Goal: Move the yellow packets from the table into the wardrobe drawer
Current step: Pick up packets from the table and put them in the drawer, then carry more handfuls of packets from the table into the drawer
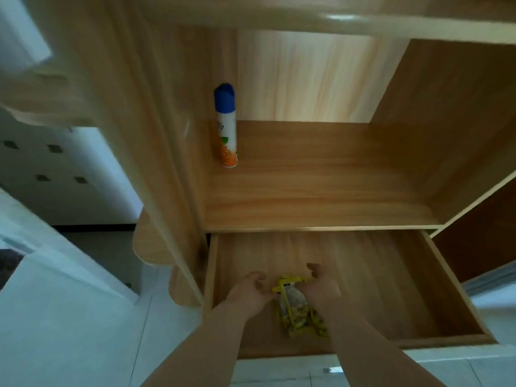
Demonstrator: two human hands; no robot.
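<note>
Yellow packets (297, 308) down on floor of open wardrobe drawer (458, 291), toward its front edge, between left hand (248, 293) and right hand (321, 289), fingers of both loosely apart, gripping nothing; risk judged: loose upper packet sliding or snagging if drawer shut hard.

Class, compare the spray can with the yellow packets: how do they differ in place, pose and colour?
The spray can stands upright on the shelf; the yellow packets lie flat in the open drawer below. The spray can is white with a blue cap; the packets are yellow. No hand touches the can. Both sit in one wooden wardrobe.
</note>
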